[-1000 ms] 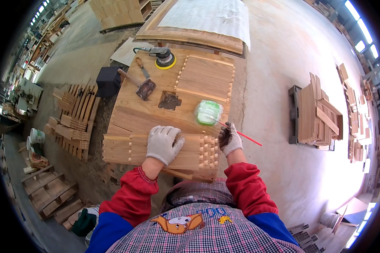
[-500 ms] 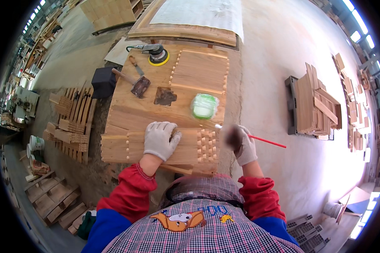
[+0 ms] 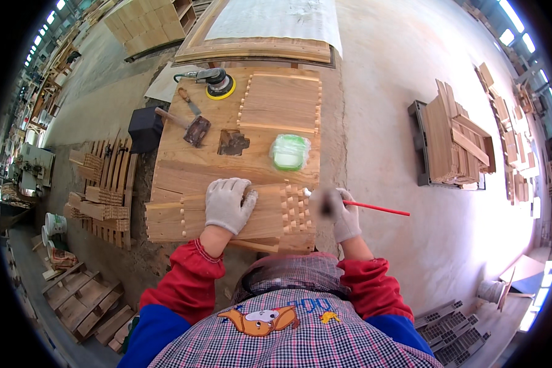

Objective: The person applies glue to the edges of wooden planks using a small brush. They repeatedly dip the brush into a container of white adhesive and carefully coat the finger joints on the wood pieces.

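Head view, looking down on one wooden workbench [image 3: 184,168], pale and grainy. Two gloved hands at its near edge. Left hand [image 3: 228,204], in a white knit glove, pressed flat with fingers spread on a stack of thin wooden slats [image 3: 165,214] with rows of finger-joint notches at both ends. Right hand [image 3: 345,214], also gloved, closed around one thin red-handled brush [image 3: 374,208], just off the slats' right end, brush head blurred beside the notched teeth [image 3: 293,208]. Beyond the slats: one round green-and-white tub [image 3: 289,152], one dark crumpled scrap [image 3: 232,142], one hammer [image 3: 184,126] with wooden handle, one small scraper [image 3: 189,102], one disc sander [image 3: 216,83] with yellow pad, one second batch of notched slats [image 3: 282,101]. Left of the workbench, more slat pieces [image 3: 101,190] heaped on the dusty floor. Right of the workbench, well apart, one dark pallet [image 3: 423,144] stacked with boards.
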`<action>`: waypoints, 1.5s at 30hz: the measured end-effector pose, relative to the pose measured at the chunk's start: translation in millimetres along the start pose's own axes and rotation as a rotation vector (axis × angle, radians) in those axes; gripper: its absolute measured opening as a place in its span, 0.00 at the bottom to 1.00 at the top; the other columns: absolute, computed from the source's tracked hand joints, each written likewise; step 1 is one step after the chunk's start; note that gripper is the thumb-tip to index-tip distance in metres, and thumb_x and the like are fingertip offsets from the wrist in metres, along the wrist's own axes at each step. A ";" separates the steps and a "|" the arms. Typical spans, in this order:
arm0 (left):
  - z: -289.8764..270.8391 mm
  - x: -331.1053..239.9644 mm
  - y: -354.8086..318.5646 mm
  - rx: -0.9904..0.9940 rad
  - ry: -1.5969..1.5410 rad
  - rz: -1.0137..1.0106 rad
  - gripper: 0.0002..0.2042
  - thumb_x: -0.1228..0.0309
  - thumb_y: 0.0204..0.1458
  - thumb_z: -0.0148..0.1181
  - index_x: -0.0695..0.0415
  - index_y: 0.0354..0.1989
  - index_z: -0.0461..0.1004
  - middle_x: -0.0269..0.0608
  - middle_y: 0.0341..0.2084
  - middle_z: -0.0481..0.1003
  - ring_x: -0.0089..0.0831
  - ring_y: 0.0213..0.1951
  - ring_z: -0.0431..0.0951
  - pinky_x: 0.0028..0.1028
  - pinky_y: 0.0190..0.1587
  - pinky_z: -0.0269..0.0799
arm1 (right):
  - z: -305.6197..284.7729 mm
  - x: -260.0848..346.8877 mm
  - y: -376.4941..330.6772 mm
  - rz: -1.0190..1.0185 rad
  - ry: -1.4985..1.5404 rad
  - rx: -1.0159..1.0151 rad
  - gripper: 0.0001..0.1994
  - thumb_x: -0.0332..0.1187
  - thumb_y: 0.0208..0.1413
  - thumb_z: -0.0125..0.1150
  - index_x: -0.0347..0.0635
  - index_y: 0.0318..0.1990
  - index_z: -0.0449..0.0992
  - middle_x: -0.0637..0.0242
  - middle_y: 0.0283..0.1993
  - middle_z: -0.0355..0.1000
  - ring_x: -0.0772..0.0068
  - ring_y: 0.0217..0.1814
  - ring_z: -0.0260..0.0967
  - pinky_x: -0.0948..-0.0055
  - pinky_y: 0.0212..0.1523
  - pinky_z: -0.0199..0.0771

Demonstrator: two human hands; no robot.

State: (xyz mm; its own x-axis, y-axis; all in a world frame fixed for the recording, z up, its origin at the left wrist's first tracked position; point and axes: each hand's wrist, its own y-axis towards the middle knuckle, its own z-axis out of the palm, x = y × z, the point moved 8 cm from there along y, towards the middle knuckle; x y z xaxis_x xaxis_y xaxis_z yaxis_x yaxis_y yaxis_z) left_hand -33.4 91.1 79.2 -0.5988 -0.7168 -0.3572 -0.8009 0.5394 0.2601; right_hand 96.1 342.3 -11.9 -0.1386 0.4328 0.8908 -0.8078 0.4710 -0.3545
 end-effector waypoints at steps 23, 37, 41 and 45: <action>0.5 0.0 -0.1 -0.011 0.004 0.007 0.12 0.60 0.55 0.60 0.53 0.41 0.79 0.42 0.39 0.80 0.45 0.46 0.77 0.43 0.55 0.66 | 12.1 5.4 0.1 -0.054 -0.071 0.049 0.07 0.30 0.66 0.55 0.37 0.44 0.75 0.67 0.34 0.74 0.77 0.30 0.72 0.75 0.33 0.76; 2.1 2.0 -0.5 0.006 0.004 -0.003 0.13 0.60 0.55 0.60 0.53 0.42 0.79 0.42 0.40 0.80 0.45 0.46 0.77 0.43 0.55 0.66 | -9.3 -9.2 2.3 -0.020 0.067 0.005 0.09 0.34 0.68 0.55 0.39 0.48 0.74 0.62 0.37 0.77 0.69 0.33 0.77 0.69 0.36 0.81; 1.1 1.0 -0.2 0.003 0.003 -0.002 0.13 0.59 0.55 0.60 0.53 0.42 0.79 0.43 0.40 0.80 0.45 0.46 0.77 0.43 0.55 0.66 | -7.4 -16.7 6.9 0.033 0.091 -0.010 0.08 0.33 0.67 0.55 0.39 0.47 0.75 0.63 0.37 0.77 0.70 0.33 0.76 0.69 0.37 0.81; 1.1 1.5 -0.7 0.001 0.004 -0.003 0.13 0.59 0.55 0.60 0.53 0.42 0.79 0.42 0.40 0.80 0.45 0.46 0.77 0.43 0.55 0.66 | -9.3 -18.8 9.7 0.035 0.134 0.014 0.10 0.35 0.67 0.56 0.40 0.49 0.73 0.61 0.38 0.77 0.65 0.35 0.78 0.65 0.39 0.81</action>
State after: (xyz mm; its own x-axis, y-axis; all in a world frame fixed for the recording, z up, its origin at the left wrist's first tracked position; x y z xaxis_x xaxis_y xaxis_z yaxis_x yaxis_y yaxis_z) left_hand -33.8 90.1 77.5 -0.5965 -0.7203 -0.3541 -0.8026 0.5378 0.2580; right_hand 96.2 345.9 -34.8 -0.0895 0.5484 0.8314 -0.8120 0.4432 -0.3798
